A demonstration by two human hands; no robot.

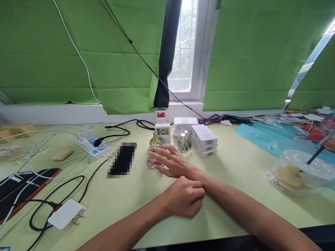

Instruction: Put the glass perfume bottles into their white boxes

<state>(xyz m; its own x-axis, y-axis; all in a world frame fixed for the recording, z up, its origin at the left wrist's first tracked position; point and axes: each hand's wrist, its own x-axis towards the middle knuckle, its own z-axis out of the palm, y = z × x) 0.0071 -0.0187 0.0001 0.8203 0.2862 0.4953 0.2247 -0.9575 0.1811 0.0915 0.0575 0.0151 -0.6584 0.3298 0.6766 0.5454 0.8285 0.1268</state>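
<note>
My right hand (171, 161) reaches across the table with its fingers stretched out and spread. Its fingertips overlap small glass bottles; I cannot tell whether they touch. One bottle holds yellowish liquid (155, 138) and shows above the fingers; a pinkish glass bottle (151, 163) is partly hidden beside the fingertips. My left hand (186, 197) is closed in a fist near the right wrist, with nothing visible in it. Just beyond the right hand stand clear glass bottles (184, 142) with silvery caps. A white box with a green picture (163, 131) stands behind the yellowish bottle.
Stacked white boxes (205, 137) stand at the back. A blurred dark rectangle (122, 160) lies left of the bottles. Further left are a power strip (92, 145), a white charger (67, 214) and looping cables. At right sit a lidded plastic bowl (300, 172) and blue sheeting (264, 137).
</note>
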